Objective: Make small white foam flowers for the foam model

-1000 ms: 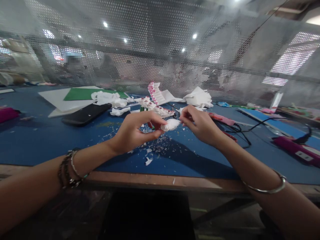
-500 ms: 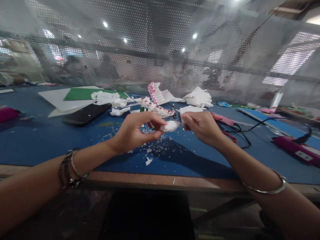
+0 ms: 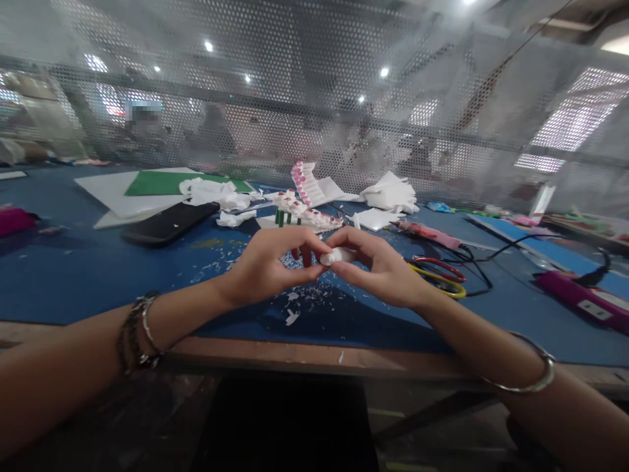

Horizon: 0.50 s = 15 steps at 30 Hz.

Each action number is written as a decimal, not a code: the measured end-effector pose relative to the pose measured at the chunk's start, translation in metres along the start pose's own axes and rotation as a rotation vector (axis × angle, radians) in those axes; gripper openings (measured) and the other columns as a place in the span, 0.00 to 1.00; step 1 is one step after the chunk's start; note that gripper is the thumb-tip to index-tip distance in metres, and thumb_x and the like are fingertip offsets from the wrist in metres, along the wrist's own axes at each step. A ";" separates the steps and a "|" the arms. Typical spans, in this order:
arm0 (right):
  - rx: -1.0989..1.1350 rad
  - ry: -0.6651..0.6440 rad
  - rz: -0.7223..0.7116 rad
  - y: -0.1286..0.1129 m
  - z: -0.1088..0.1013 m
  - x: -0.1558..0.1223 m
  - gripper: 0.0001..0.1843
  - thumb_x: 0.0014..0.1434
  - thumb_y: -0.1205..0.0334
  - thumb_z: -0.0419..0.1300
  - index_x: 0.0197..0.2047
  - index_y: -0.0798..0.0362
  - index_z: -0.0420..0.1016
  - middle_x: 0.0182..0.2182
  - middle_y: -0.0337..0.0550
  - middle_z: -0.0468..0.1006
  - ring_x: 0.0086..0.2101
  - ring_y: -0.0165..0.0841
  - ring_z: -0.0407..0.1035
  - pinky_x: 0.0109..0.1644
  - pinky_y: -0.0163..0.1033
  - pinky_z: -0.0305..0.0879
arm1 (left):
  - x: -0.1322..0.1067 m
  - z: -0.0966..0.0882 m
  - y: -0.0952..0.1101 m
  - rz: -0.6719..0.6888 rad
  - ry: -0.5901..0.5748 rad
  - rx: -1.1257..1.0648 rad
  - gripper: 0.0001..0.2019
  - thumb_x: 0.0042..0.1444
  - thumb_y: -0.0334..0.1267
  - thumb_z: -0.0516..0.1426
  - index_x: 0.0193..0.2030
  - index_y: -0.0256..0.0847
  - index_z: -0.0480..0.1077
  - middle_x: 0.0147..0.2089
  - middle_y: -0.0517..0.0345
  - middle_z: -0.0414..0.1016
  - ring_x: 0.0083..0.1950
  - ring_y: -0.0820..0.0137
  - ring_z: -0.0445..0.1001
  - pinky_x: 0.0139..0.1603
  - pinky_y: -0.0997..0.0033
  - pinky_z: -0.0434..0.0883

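My left hand (image 3: pixel 275 261) pinches a small rolled wad of white tissue (image 3: pixel 336 256) between thumb and fingertips. My right hand (image 3: pixel 378 265) grips the wad's other end, its thumb and fingers closed around it. Both hands meet just above the blue tabletop, their fingertips nearly touching. Right behind them stands a white craft piece (image 3: pixel 307 213) with dark pink dots and short green posts. Farther back, a pleated white piece (image 3: pixel 308 185) carries pink spots along one edge. White scraps (image 3: pixel 292 318) are scattered beneath my hands.
A black phone (image 3: pixel 170 225) and a green sheet (image 3: pixel 181 185) lie left. To the right are folded white tissues (image 3: pixel 390 193), a pink-handled tool (image 3: pixel 432 235) with a cord, scissors with red and yellow handles (image 3: pixel 445 287), and a purple block (image 3: pixel 580 295) with a black plug.
My right hand has moved left and its fingers have come onto the white wad, which is now held between both hands. The scissors' yellow handle has come into sight.
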State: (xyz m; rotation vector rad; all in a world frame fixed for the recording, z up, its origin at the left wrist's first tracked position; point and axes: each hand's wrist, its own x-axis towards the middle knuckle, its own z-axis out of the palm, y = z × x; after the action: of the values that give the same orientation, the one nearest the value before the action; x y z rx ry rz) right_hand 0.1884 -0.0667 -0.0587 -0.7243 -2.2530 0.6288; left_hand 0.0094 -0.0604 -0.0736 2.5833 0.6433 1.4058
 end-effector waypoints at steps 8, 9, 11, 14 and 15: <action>0.031 -0.016 0.020 0.002 -0.003 -0.001 0.10 0.53 0.59 0.55 0.34 0.58 0.66 0.27 0.38 0.66 0.27 0.23 0.59 0.29 0.31 0.55 | -0.001 0.000 0.000 -0.015 -0.007 -0.029 0.04 0.46 0.32 0.57 0.32 0.40 0.68 0.25 0.62 0.72 0.25 0.78 0.67 0.26 0.78 0.66; 0.037 -0.019 0.023 0.003 -0.004 -0.001 0.10 0.53 0.58 0.55 0.34 0.58 0.67 0.27 0.38 0.66 0.27 0.23 0.59 0.29 0.32 0.55 | -0.001 0.000 0.000 -0.014 -0.006 -0.033 0.04 0.46 0.32 0.57 0.32 0.40 0.68 0.25 0.62 0.72 0.24 0.78 0.67 0.26 0.78 0.66; 0.056 -0.023 0.029 0.004 -0.004 -0.001 0.11 0.53 0.58 0.54 0.34 0.58 0.67 0.27 0.38 0.66 0.27 0.24 0.59 0.29 0.32 0.55 | -0.001 -0.001 -0.001 -0.012 -0.001 -0.041 0.05 0.46 0.31 0.57 0.32 0.39 0.68 0.25 0.62 0.72 0.24 0.78 0.67 0.27 0.78 0.66; 0.086 -0.023 0.034 0.005 -0.004 -0.001 0.11 0.54 0.58 0.54 0.34 0.58 0.67 0.27 0.39 0.67 0.28 0.25 0.60 0.30 0.33 0.56 | -0.002 -0.001 -0.002 -0.013 0.002 -0.047 0.05 0.46 0.31 0.57 0.33 0.39 0.68 0.26 0.62 0.72 0.25 0.78 0.67 0.27 0.78 0.66; 0.098 -0.026 0.031 0.005 -0.004 -0.001 0.11 0.54 0.58 0.54 0.34 0.58 0.67 0.28 0.39 0.67 0.28 0.25 0.60 0.30 0.33 0.56 | -0.002 -0.001 -0.002 -0.013 0.000 -0.049 0.05 0.46 0.31 0.57 0.33 0.39 0.68 0.26 0.62 0.72 0.25 0.78 0.67 0.27 0.78 0.66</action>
State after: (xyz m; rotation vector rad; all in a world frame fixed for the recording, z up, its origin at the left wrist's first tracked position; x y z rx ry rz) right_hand 0.1932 -0.0623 -0.0597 -0.7078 -2.2215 0.7617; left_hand 0.0071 -0.0600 -0.0751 2.5369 0.6167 1.3994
